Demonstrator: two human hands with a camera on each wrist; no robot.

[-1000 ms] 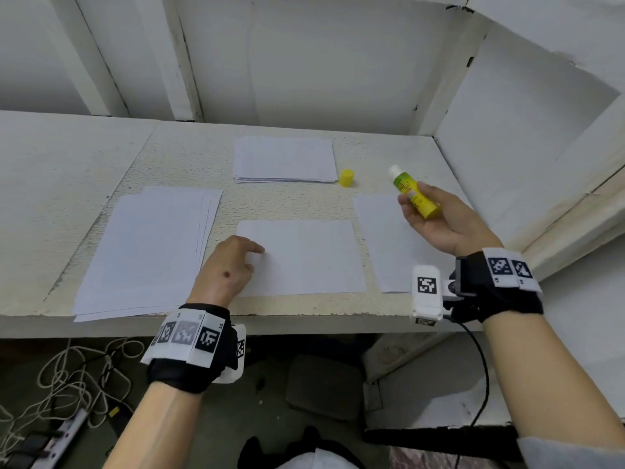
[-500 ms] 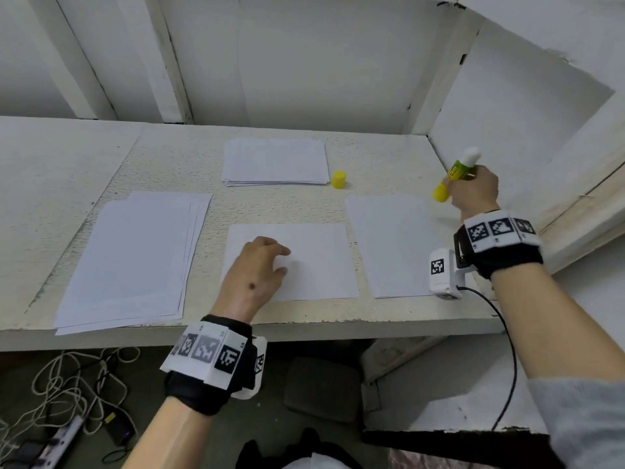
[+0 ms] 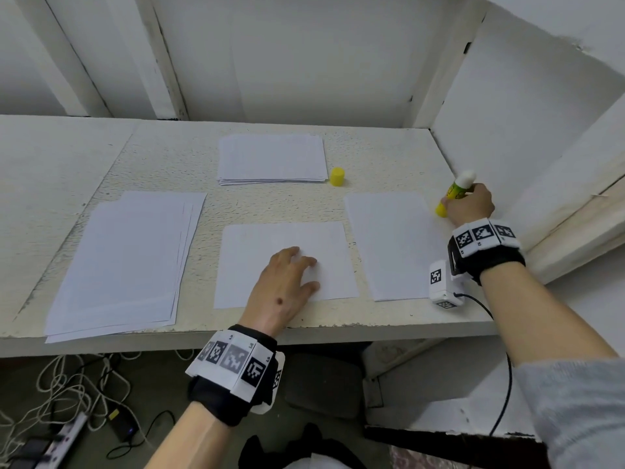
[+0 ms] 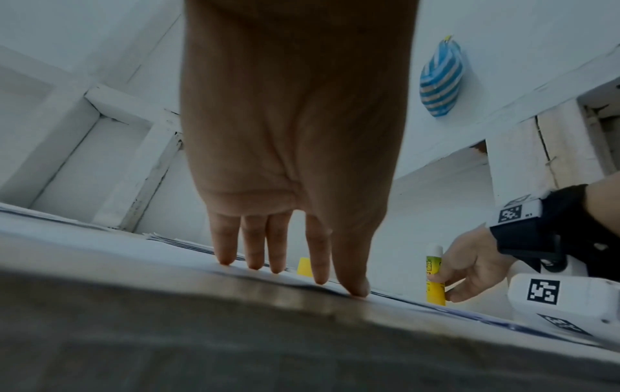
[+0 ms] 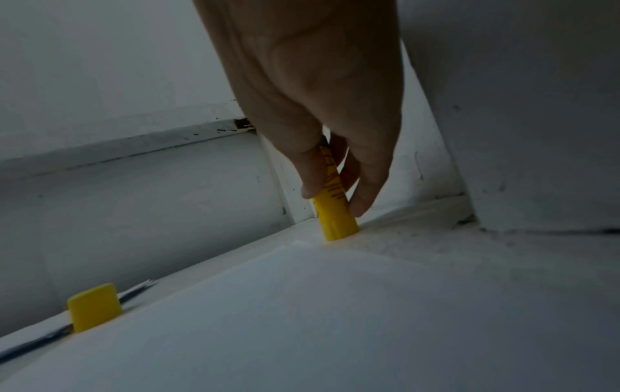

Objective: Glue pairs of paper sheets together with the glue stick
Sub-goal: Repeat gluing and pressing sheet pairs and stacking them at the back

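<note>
My right hand (image 3: 468, 206) grips the uncapped yellow glue stick (image 3: 455, 194) and stands it base-down on the shelf (image 3: 169, 157), right of the right single sheet (image 3: 389, 242). In the right wrist view the fingers (image 5: 365, 196) pinch the glue stick (image 5: 335, 214), whose base touches the surface. My left hand (image 3: 287, 282) rests with straight fingers on the middle sheet (image 3: 280, 242); the left wrist view shows its fingertips (image 4: 318, 275) on the paper. The yellow cap (image 3: 337, 176) stands beside the far stack.
A thick stack of sheets (image 3: 125, 262) lies at the left, a smaller stack (image 3: 270, 157) at the back. A white wall (image 3: 524, 137) closes the right side, close to my right hand. Cables and a power strip (image 3: 64, 431) lie on the floor.
My right hand carried the glue stick from above the right sheet to the shelf's right side and lowered it upright. My left hand slid from the middle sheet's left edge onto it.
</note>
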